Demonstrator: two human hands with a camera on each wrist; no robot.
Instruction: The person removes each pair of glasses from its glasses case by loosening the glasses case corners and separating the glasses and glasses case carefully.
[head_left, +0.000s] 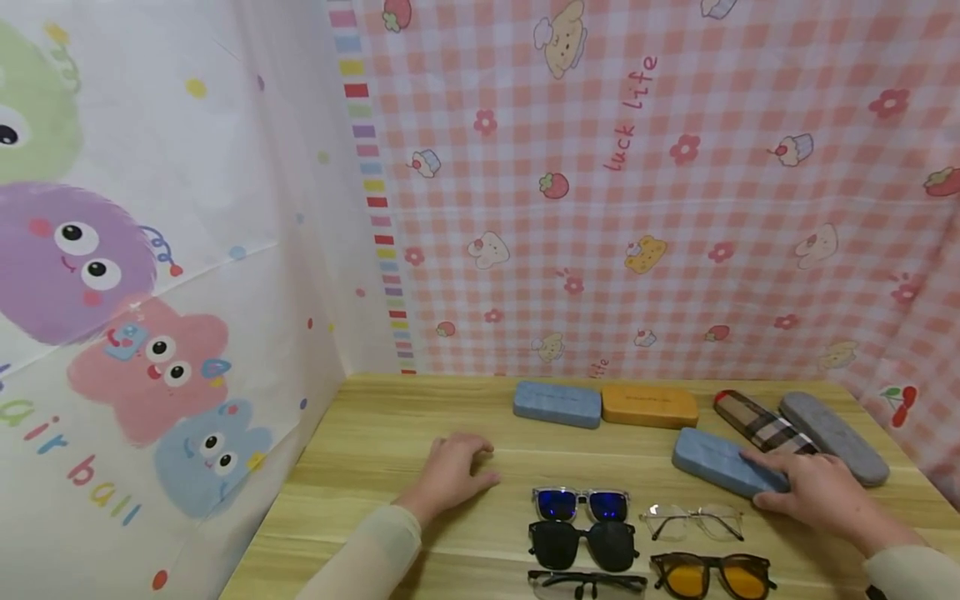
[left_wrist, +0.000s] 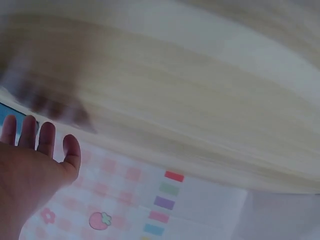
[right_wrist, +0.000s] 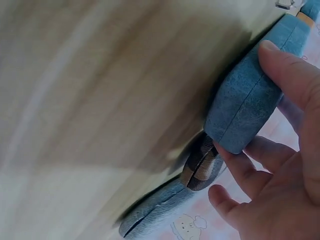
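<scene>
My right hand (head_left: 821,496) holds the right end of a blue glasses case (head_left: 723,460). In the right wrist view the thumb lies on the near side of this blue case (right_wrist: 250,95), with fingers at its far side and end. A plaid glasses case (head_left: 761,421) and a grey glasses case (head_left: 836,437) lie just behind that hand. My left hand (head_left: 450,471) is low over the left part of the table, holding nothing, its fingers loosely bent. In the left wrist view the same hand (left_wrist: 37,160) shows its fingers apart.
Another blue case (head_left: 557,404) and an orange case (head_left: 650,406) stand at the back. In front lie blue-lensed sunglasses (head_left: 581,504), black sunglasses (head_left: 582,546), black-framed glasses (head_left: 585,583), thin-rimmed glasses (head_left: 693,523) and orange-lensed glasses (head_left: 712,575). Printed cloth (head_left: 600,208) hangs behind the table (head_left: 337,500).
</scene>
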